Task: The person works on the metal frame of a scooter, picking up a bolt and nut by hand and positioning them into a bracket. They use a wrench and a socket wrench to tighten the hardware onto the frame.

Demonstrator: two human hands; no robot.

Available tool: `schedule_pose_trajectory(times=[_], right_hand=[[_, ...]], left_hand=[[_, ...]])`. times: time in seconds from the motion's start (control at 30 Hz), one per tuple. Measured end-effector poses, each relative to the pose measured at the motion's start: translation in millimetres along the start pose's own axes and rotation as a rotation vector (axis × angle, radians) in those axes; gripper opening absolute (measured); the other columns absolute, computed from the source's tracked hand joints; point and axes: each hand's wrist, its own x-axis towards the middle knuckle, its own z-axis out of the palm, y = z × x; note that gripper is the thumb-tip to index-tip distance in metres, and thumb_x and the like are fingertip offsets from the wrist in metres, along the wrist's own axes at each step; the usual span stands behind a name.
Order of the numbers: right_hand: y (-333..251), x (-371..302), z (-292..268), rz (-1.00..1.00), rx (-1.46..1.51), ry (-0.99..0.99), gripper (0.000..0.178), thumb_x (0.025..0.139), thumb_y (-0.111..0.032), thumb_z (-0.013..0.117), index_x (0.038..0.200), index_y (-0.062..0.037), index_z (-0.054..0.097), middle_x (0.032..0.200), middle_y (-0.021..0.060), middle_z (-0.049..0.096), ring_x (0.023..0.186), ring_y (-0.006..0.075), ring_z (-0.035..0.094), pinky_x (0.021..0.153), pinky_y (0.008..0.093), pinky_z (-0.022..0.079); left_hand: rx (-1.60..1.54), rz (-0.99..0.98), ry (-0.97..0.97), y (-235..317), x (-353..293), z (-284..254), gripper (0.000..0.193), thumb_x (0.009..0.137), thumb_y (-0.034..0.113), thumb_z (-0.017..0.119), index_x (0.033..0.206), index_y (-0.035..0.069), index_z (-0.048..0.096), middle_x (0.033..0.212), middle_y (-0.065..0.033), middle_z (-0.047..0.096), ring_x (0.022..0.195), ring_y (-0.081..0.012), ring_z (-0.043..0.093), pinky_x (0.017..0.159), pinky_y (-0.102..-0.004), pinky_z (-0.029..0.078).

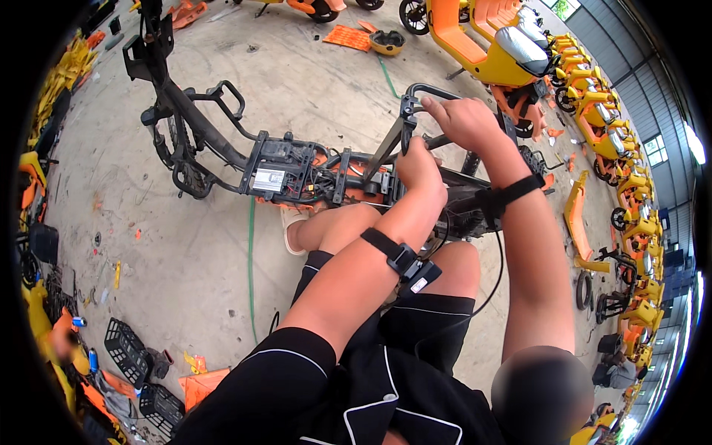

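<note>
A stripped scooter frame (226, 152) lies across in front of me, its battery compartment and wiring exposed. At its rear rises a black tubular bracket (407, 111). My left hand (421, 167) is closed low beside the bracket's end; what its fingers hold, if anything, is hidden. Over the bracket's upper tube, my right hand (469, 124) curls with its thumb stretched toward the corner; most of its fingers are out of sight. A flat metal bar (383, 152) slants from the bracket down to the frame. Loose wires (320, 176) and a silver-labelled box (270, 179) sit in the middle section.
Yellow-orange scooters (475, 48) stand ahead, with a long row (593, 111) along the right. An orange body panel (580, 222) lies on the floor at right. Black plastic baskets (127, 350) and loose parts lie at lower left. A green line (251, 267) marks the concrete.
</note>
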Motion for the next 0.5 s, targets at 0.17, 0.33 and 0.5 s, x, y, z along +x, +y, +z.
schedule_pose_trajectory(times=[0.17, 0.33, 0.5], right_hand=[[-11.9, 1.4, -8.5, 0.155, -0.030, -0.094, 0.079, 0.102, -0.062, 0.024, 0.089, -0.0019, 0.074, 0.092, 0.0197, 0.073, 0.092, 0.0378, 0.069, 0.084, 0.0462, 0.054], [-16.8, 3.3, -1.8, 0.257, 0.030, -0.045, 0.063, 0.102, -0.046, 0.027, 0.101, -0.0035, 0.074, 0.107, 0.0196, 0.072, 0.104, 0.0364, 0.067, 0.093, 0.0450, 0.050], [-8.3, 7.3, 20.1, 0.243, -0.002, 0.104, 0.046, 0.101, -0.034, 0.035, 0.098, -0.0065, 0.071, 0.101, 0.0192, 0.072, 0.095, 0.0385, 0.068, 0.084, 0.0490, 0.054]], left_hand=[[0.179, 0.215, 0.136, -4.4, 14.9, 3.5, 0.023, 0.083, 0.016, 0.058, 0.089, -0.006, 0.059, 0.080, -0.0152, 0.060, 0.063, -0.0257, 0.057, 0.065, -0.0383, 0.046], [0.582, 0.354, 0.234, 15.2, 22.7, 8.7, 0.031, 0.080, 0.009, 0.061, 0.105, -0.009, 0.063, 0.106, -0.0272, 0.068, 0.100, -0.0402, 0.067, 0.085, -0.0449, 0.051], [0.790, 0.263, 0.289, 20.8, 25.5, 15.4, 0.024, 0.081, 0.014, 0.061, 0.097, -0.003, 0.067, 0.101, -0.0244, 0.071, 0.098, -0.0431, 0.068, 0.083, -0.0491, 0.053]])
